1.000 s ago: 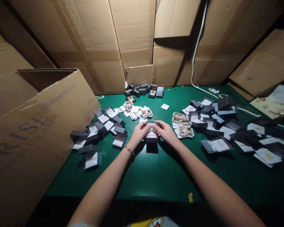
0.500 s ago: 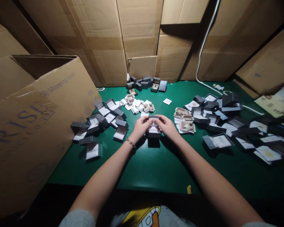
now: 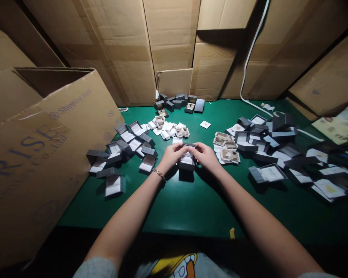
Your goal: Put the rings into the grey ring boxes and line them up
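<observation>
Between my two hands is a small dark jewelry box (image 3: 187, 165) with a white inside, its lid raised on the far side. My left hand (image 3: 173, 155) grips its left side, the thumb reaching in over the white interior. From the right, my right hand (image 3: 203, 155) grips it the same way, and the two thumbs nearly meet. The fingers behind the lid are partly hidden. Just beyond my hands lies a pile of white inserts and pads (image 3: 169, 129). Cardboard-coloured inserts (image 3: 227, 148) are heaped to the right.
Open dark boxes lie at the left (image 3: 147, 163) and right (image 3: 266, 173) on the green table (image 3: 174, 208). More small boxes (image 3: 177, 103) stand at the back. A large carton (image 3: 52, 154) rises on the left. A white cable (image 3: 244, 69) hangs at the back right.
The jewelry box has shifted slightly left and its lid looks tilted a little differently. Both hands keep hold of it; the surrounding piles look the same.
</observation>
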Action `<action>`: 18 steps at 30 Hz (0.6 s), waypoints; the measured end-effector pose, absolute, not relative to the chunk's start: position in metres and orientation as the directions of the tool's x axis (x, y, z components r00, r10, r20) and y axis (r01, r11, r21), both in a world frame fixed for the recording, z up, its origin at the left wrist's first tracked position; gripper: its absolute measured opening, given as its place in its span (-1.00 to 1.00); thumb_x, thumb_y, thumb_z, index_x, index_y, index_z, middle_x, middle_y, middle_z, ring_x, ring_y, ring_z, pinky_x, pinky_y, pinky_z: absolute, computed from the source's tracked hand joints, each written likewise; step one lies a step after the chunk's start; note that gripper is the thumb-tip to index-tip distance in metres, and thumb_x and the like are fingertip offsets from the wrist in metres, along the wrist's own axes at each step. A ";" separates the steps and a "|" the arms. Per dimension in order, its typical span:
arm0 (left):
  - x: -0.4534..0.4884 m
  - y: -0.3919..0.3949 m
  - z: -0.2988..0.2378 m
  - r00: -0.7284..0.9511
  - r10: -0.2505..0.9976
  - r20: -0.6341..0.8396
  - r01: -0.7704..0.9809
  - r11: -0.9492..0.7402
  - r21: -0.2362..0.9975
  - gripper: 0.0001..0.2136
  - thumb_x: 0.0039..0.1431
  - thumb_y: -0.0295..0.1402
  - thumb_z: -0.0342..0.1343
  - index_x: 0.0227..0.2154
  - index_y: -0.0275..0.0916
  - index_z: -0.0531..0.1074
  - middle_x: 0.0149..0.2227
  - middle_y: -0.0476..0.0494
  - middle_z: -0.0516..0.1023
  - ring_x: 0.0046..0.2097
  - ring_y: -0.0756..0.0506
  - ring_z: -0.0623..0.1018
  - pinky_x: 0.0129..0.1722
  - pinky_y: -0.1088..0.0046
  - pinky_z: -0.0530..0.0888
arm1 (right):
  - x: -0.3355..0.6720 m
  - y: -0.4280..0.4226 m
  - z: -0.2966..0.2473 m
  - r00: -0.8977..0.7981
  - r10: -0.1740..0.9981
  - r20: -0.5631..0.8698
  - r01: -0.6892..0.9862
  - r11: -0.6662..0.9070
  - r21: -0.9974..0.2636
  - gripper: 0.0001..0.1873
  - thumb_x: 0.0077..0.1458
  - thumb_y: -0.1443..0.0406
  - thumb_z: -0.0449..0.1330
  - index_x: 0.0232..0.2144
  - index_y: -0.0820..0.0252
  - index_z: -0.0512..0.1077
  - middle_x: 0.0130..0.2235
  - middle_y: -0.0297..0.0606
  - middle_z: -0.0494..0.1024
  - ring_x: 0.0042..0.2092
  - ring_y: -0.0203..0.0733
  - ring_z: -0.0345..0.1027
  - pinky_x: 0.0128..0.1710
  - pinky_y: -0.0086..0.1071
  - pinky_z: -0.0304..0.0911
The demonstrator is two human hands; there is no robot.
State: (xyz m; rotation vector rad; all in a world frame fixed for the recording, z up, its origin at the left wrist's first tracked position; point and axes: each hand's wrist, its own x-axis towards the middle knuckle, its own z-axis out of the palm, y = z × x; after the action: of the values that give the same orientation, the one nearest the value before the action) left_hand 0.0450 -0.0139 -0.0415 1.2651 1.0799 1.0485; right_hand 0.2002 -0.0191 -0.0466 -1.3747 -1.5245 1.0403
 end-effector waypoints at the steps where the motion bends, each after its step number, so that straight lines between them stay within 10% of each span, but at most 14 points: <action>1: 0.044 -0.014 -0.040 0.208 0.976 -0.060 0.015 0.058 0.998 -0.71 -0.06 -0.18 0.22 -0.42 -0.36 0.50 -0.55 0.00 0.40 -0.53 0.07 0.30 -0.55 0.55 0.22 | 0.201 -0.019 -0.045 -0.073 0.997 0.024 0.323 0.047 -0.945 -0.61 -0.03 0.05 0.17 -0.24 0.19 0.47 -0.39 -0.28 0.51 -0.43 -0.26 0.30 -0.47 -0.41 0.23; 12: 0.039 -0.004 -0.049 0.181 0.962 -0.203 -0.279 0.248 0.928 -0.55 -0.06 -0.43 0.18 -0.02 -0.27 0.42 -0.07 -0.24 0.48 -0.36 0.05 0.51 -0.43 0.54 0.42 | 0.206 -0.010 -0.043 0.030 0.993 -0.117 -0.025 -0.116 -0.993 -0.37 0.00 0.20 0.07 0.18 0.01 0.17 -0.34 -0.34 0.42 -0.53 -0.35 0.30 -0.57 -0.42 0.30; 18: 0.044 -0.011 -0.052 0.202 0.979 -0.025 -0.084 0.043 0.996 -0.41 -0.11 -0.49 0.22 0.09 -0.22 0.31 -0.06 -0.21 0.47 -0.35 0.05 0.49 -0.39 0.55 0.42 | 0.201 -0.011 -0.033 0.069 0.938 -0.340 -0.260 -0.312 -0.914 -0.56 -0.05 0.37 0.06 -0.07 -0.01 0.19 -0.33 -0.39 0.45 -0.44 -0.30 0.44 -0.43 -0.37 0.43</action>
State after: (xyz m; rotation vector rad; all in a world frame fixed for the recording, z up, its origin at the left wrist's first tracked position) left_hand 0.0444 -0.0105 -0.0516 1.2090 1.0125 1.0764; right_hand 0.2015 -0.0113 -0.0327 -1.3046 -0.7630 1.4670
